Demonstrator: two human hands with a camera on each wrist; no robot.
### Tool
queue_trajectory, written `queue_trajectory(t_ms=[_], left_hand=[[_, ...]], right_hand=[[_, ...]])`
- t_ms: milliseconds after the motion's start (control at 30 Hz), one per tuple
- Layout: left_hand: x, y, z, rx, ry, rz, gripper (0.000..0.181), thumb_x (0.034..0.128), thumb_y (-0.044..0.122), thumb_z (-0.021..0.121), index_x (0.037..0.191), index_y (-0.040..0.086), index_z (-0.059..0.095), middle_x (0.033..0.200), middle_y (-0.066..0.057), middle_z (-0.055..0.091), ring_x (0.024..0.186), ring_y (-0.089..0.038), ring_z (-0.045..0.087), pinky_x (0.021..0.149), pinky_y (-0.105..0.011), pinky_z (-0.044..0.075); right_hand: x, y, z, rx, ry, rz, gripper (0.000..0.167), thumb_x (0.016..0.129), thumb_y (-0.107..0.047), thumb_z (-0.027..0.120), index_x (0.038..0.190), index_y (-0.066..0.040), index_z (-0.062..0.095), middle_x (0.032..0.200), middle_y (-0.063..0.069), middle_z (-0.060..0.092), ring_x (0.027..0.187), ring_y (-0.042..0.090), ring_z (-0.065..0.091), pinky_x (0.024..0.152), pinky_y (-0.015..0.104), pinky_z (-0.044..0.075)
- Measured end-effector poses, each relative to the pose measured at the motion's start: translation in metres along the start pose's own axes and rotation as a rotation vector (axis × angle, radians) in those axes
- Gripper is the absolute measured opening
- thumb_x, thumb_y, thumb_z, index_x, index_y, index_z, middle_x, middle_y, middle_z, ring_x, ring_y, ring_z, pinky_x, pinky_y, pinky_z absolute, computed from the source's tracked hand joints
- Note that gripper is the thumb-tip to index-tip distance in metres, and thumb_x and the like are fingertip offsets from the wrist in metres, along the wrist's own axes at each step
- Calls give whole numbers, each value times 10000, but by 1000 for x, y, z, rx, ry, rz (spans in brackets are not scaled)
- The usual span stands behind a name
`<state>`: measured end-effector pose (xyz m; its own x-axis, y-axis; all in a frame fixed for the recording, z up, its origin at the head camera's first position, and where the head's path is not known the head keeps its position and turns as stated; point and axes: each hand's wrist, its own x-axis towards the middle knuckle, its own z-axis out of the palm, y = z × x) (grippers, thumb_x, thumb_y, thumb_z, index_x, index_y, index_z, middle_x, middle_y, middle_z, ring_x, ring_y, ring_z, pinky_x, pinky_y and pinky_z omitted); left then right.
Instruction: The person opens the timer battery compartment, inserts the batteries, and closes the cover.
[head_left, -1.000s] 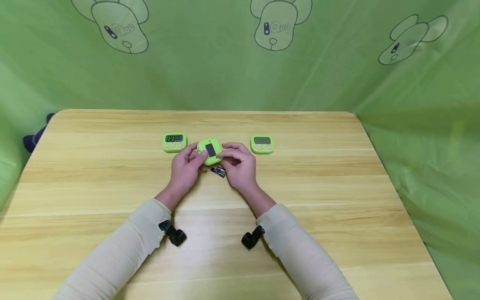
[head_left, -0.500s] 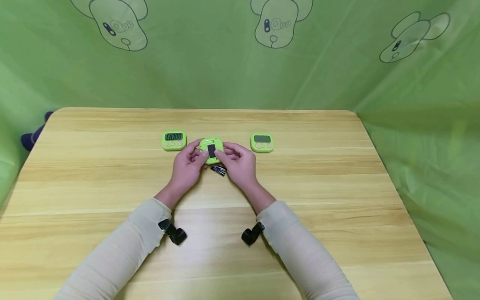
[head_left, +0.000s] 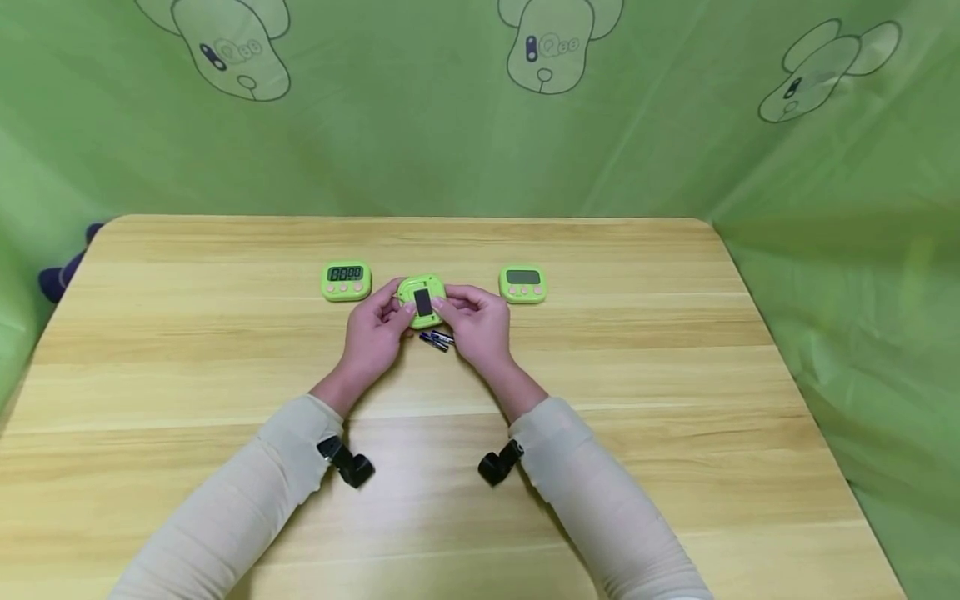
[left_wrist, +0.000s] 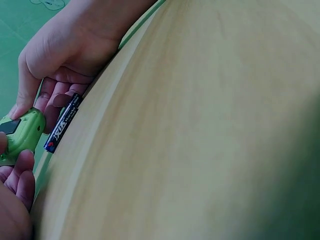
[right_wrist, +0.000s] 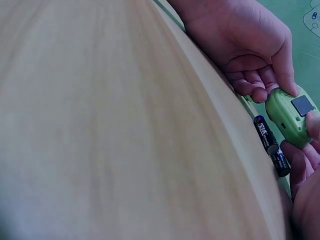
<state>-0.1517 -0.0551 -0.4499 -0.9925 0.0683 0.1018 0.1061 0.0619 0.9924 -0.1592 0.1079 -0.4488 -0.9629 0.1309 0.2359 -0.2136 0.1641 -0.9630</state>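
A light green digital timer (head_left: 423, 301), back side up with a dark rectangle in its middle, is held between both hands above the table. My left hand (head_left: 372, 331) grips its left side, thumb on the back face. On the right side my right hand (head_left: 480, 329) pinches it, thumb on the back and fingers beneath. Dark slim batteries (head_left: 436, 340) lie together on the table just below the timer, near the right hand. Both wrist views show the timer (left_wrist: 24, 131) tilted, with a battery (right_wrist: 270, 145) lying close under it.
A green timer with lit digits (head_left: 346, 282) lies left of the hands. Another green timer with a blank screen (head_left: 522, 284) lies to the right. The wooden table (head_left: 645, 358) ends at a green curtain (head_left: 420, 158) behind and at the right.
The right hand's thumb has come onto the timer's back, where its fingers were at first. The timer has turned slightly, and its back recess shows more fully. The batteries stay put.
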Motion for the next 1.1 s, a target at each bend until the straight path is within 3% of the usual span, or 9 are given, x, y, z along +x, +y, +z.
queue_trajectory(t_ms=[300, 600, 900, 1100], left_hand=[[-1, -1, -3, 11, 6, -14, 438, 966, -2, 619, 1400, 12, 556, 880, -130, 610, 702, -219, 590, 627, -276, 574], [-2, -3, -3, 27, 29, -23, 446, 968, 11, 629, 1407, 16, 551, 871, -136, 608, 691, -203, 577, 609, -256, 565], [0, -3, 1, 55, 57, -17, 452, 980, 54, 616, 1421, 15, 525, 857, -106, 586, 693, -256, 610, 634, -303, 583], [0, -3, -2, 33, 108, -9, 429, 976, 43, 623, 1395, 5, 539, 817, -127, 605, 646, -275, 602, 591, -290, 566]], right_hand=[[0, -1, 4, -1, 0, 12, 182, 805, 32, 810, 969, 78, 745, 830, 166, 725, 705, 204, 676, 655, 264, 588], [1, 0, 4, -97, -8, 58, 145, 844, -16, 791, 973, 43, 762, 850, 139, 735, 707, 195, 672, 642, 253, 578], [1, 1, 0, -67, 58, 55, 204, 847, -54, 804, 1041, -9, 760, 1027, 114, 737, 889, 214, 701, 775, 268, 580], [-2, 1, -9, -51, 56, 32, 157, 850, -27, 788, 994, 28, 757, 955, 125, 731, 794, 186, 659, 728, 271, 579]])
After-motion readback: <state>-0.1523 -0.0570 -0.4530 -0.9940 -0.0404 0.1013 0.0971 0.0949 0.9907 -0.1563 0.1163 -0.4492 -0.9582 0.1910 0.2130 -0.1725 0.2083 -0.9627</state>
